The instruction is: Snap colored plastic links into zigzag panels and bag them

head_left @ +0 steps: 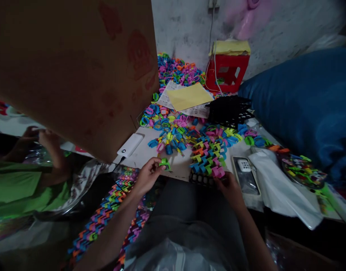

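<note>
My left hand pinches a small green plastic band, which looks like a toy watch, just above the table's front edge. On the right, my right hand has its fingers closed at the near corner of a black grid tray. Rows of pink, blue, orange and yellow-green bands stand in that tray. Its front row of holes shows bare. Beyond my left hand lies a loose heap of similar bands with small yellow parts among them.
A large cardboard box rises at left; beside it lies a white power bank. Black grids, yellow paper and a red stool are behind. A phone lies right. Another person's hands show far left.
</note>
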The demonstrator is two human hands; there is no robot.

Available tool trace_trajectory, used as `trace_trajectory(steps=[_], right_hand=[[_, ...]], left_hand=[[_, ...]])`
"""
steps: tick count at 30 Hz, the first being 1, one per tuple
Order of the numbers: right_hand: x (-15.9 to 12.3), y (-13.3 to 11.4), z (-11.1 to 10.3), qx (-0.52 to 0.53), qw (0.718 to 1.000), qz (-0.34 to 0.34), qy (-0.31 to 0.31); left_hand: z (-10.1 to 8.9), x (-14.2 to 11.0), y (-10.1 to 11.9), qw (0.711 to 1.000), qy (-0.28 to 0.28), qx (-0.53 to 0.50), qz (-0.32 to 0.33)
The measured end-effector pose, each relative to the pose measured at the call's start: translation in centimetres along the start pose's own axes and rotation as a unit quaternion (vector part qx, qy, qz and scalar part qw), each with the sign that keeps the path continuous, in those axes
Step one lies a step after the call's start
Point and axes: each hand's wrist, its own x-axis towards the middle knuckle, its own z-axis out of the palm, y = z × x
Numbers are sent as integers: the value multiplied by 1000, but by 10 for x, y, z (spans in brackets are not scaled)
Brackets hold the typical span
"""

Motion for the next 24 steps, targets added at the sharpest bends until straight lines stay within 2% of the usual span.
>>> trace_trajectory(steps=[2,4,5,6,8,9,12,15,17,20,24], right_hand=[[-9,-4,-6,2,998,13,56],[-26,-19,-8,-2,998,11,69],[-37,-30,-8,5,999,0,33],[-47,-42,-6,19,999,-23,-33],[-65,-68,1,35,984,-69,-163],[-71,-78,5,32,975,-83,-201],[-71,-92,13,-18,964,-70,-255],[-57,-85,18,-35,957,-51,-284],[-47,-77,23,-11,959,-57,-276],[-34,-71,38,26,978,-43,-204],[-23,-66,59,96,990,-2,-102]], left_hand=[[7,-15,9,994,-19,-101,-43],[20,-30,16,980,-70,-177,-64],[27,-38,19,973,-100,-195,-70],[35,-44,22,969,-130,-199,-74],[49,-54,26,965,-185,-168,-75],[55,-57,28,965,-207,-144,-73],[66,-60,29,964,-238,-99,-68],[66,-55,25,963,-245,-105,-45],[62,-51,20,968,-227,-108,-8],[57,-43,11,984,-154,-82,31],[57,-35,-1,992,-100,-79,-5]])
